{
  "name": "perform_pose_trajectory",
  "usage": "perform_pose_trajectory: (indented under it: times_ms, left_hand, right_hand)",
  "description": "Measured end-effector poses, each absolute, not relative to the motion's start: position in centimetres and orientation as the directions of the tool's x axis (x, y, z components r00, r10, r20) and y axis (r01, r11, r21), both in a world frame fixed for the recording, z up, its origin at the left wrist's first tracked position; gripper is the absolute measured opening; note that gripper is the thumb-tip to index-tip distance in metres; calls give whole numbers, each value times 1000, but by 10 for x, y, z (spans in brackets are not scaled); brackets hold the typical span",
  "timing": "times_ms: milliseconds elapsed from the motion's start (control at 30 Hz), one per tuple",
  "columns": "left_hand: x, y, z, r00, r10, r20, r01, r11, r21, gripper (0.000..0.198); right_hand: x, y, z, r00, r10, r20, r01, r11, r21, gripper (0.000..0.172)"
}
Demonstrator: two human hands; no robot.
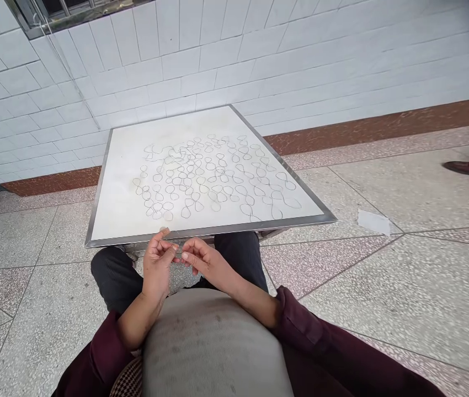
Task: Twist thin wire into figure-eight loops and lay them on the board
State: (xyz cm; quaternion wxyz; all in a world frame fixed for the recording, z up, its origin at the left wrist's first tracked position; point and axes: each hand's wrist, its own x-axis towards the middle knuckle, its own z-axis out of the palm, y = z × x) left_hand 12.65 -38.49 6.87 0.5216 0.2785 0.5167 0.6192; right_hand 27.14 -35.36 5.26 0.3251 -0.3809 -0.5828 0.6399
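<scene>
White table (123, 165) (grey-rimmed) strewn with dark loops (213, 177); maroon sleeves (321, 344).

1. A wall of white tiles (300, 49) fills the back, with a dark metal window frame (52, 14) at its top left corner.
2. A brown skirting band (383, 124) runs along the wall's foot.
3. The floor (404, 286) is speckled terrazzo in grey and pinkish slabs.
4. 1 square white table (127, 154), metal-rimmed, stands near the wall in soft, even light.
</scene>
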Motion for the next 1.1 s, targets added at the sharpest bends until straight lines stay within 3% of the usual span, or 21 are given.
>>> perform_pose_trajectory:
  times_ms: [433, 667, 900, 1100]
  left_hand:
    - [122, -383, 64, -262, 951, -163, -364, 59, 929, 47]
    - [120, -384, 66, -225, 959, -171, -382, 74, 921, 40]
    - [119, -383, 67, -199, 945, -259, -497, 131, 858, 44]
    - [122, -383, 67, -174, 941, -292, -542, 156, 826, 45]
  right_hand:
    - [263, -354, 55, -364, 920, -143, 160, -89, -983, 15]
    - [264, -352, 52, -382, 911, -156, 153, -104, -983, 15]
    - [264, -352, 58, -469, 857, -213, -56, -269, -962, 29]
    - [263, -353, 56, -561, 749, -352, -237, -552, -799, 37]
